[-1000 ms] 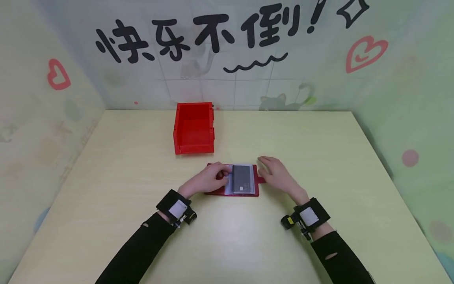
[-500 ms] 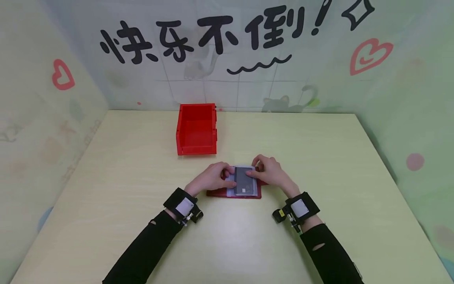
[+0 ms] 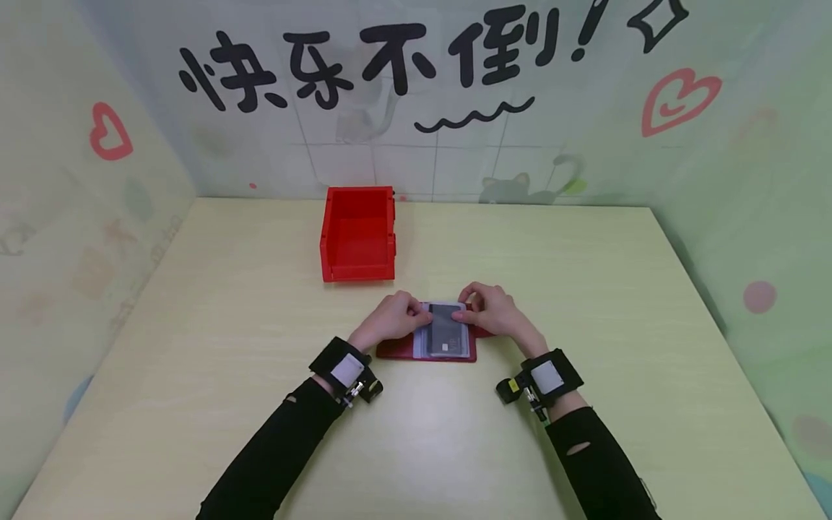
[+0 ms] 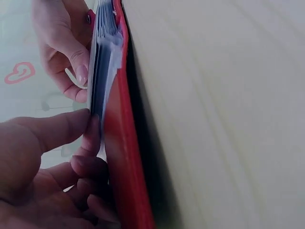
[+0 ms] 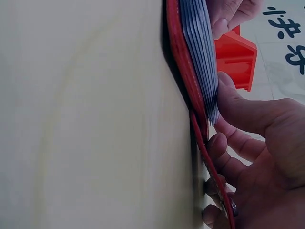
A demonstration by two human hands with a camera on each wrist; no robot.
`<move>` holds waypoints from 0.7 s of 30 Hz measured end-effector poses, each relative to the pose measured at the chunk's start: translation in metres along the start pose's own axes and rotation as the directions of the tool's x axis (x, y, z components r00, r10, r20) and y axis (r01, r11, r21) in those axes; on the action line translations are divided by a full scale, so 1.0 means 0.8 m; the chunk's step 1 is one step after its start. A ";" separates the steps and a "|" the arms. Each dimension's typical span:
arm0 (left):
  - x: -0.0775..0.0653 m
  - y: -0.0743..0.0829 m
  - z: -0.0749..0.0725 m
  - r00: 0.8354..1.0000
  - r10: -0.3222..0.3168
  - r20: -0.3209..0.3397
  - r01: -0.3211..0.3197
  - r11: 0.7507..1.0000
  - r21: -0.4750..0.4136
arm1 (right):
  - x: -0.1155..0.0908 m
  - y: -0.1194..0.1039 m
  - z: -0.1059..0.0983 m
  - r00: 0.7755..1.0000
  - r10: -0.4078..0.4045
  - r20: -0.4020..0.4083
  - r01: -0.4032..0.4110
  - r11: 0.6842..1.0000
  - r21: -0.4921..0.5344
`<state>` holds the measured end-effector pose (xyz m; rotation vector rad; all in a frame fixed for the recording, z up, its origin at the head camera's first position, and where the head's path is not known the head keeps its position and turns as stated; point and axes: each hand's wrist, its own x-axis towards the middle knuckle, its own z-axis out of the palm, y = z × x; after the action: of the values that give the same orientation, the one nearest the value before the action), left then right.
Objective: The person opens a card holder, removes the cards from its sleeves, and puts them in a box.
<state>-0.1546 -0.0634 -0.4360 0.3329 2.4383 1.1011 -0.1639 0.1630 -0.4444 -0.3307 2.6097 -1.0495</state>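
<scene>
A red card holder [image 3: 394,349] lies open on the table, its stack of clear plastic sleeves [image 5: 198,52] fanned slightly along the edge. In the top sleeve sits a dark grey card [image 3: 445,338]. My left hand [image 3: 392,318] pinches the upper left edge of the sleeves between thumb and forefinger, its other fingers curled beside the red cover [image 4: 125,157]. At the upper right, my right hand [image 3: 497,312] has its thumb on the top sleeve and its fingers bent behind the edge. A red strap [image 5: 209,164] with a metal snap runs past those fingers.
Behind the card holder, near the table's back edge, stands a red plastic bin [image 3: 359,242]. The pale wooden table [image 3: 416,448] is closed in by printed walls at the back and sides. Each wrist wears a black camera mount [image 3: 552,377].
My right hand has come in from the right and taken hold of the sleeves' upper right edge. The left hand has shifted slightly up and right along its edge. The holder stays in place.
</scene>
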 end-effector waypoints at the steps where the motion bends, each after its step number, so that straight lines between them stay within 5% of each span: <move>1: 0.000 0.001 0.000 1.000 -0.010 -0.005 0.010 1.000 0.001 | 0.000 0.000 0.000 1.000 -0.001 -0.002 0.001 1.000 0.001; 21: 0.004 0.005 0.005 0.994 -0.109 -0.016 0.108 0.994 -0.012 | -0.004 0.008 0.006 0.998 -0.034 -0.043 0.035 0.999 0.027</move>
<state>-0.1554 -0.0567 -0.4366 0.1863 2.4327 1.0736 -0.1596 0.1654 -0.4513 -0.3516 2.6336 -1.1147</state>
